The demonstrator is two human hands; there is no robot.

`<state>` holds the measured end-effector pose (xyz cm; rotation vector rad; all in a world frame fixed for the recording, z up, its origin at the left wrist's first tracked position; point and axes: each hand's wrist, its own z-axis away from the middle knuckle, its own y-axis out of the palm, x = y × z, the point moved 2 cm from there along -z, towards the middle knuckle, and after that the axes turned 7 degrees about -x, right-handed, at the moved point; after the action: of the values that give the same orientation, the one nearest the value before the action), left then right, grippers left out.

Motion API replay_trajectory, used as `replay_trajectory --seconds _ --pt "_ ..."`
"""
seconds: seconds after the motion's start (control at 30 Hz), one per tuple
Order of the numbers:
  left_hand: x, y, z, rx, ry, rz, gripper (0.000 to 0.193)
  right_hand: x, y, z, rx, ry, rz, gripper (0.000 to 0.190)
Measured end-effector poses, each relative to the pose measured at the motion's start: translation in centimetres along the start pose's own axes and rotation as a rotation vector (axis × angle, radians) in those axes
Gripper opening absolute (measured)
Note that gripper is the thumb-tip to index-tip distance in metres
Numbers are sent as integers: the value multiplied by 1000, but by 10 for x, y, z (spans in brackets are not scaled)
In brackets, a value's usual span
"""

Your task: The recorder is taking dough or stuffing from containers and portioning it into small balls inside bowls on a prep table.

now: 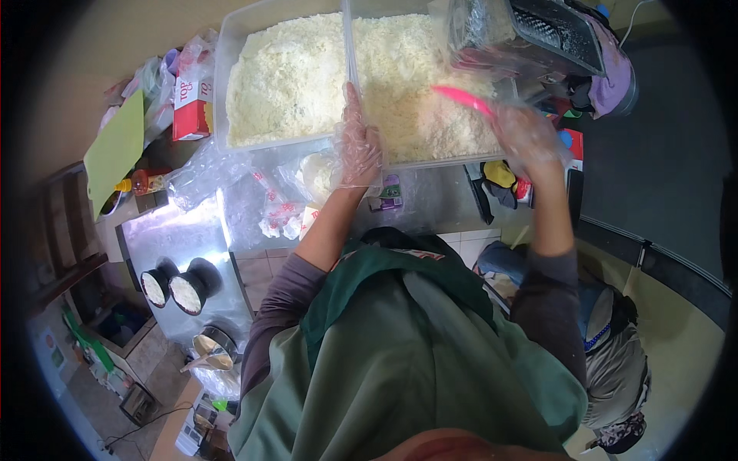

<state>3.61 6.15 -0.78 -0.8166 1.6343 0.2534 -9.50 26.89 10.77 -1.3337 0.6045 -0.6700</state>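
Note:
Two clear plastic tubs stand side by side before me, full of pale grated food that looks like cheese. My left hand (360, 147), in a thin clear plastic glove, grips the near corner of the right tub (426, 163), one finger stretched along the wall where it meets the left tub (221, 86). My right hand (527, 135), also gloved and slightly blurred, holds a bright pink plastic spatula (464, 99). Its blade points left, over the heap (455, 124) at the right tub's near right side. Below my left hand lies a clear bag of white food (317, 176).
A grating machine (553, 34) overhangs the right tub's far corner. Knives (479, 196) lie at the near table edge. Left are a red-and-white carton (193, 109), a green cutting board (118, 152) and a metal table (173, 242) with dark round tins (187, 293). Another person (614, 357) is behind, right.

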Motion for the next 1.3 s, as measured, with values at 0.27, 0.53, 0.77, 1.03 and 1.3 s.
replay_trajectory --seconds 0.27,0.53,0.77,1.03,1.3 --pt "1 4 -2 50 16 15 78 -3 57 -27 76 -109 38 35" --pt "-3 1 -2 47 40 6 78 21 29 -16 172 -226 -91 32" --pt "4 4 -2 45 56 29 78 18 30 -20 9 -9 -18 32" --pt "-7 10 -4 22 52 32 77 -74 141 -48 167 -188 -18 32" --pt "-1 4 -2 -31 100 2 78 33 76 -54 527 -1 -735 31"
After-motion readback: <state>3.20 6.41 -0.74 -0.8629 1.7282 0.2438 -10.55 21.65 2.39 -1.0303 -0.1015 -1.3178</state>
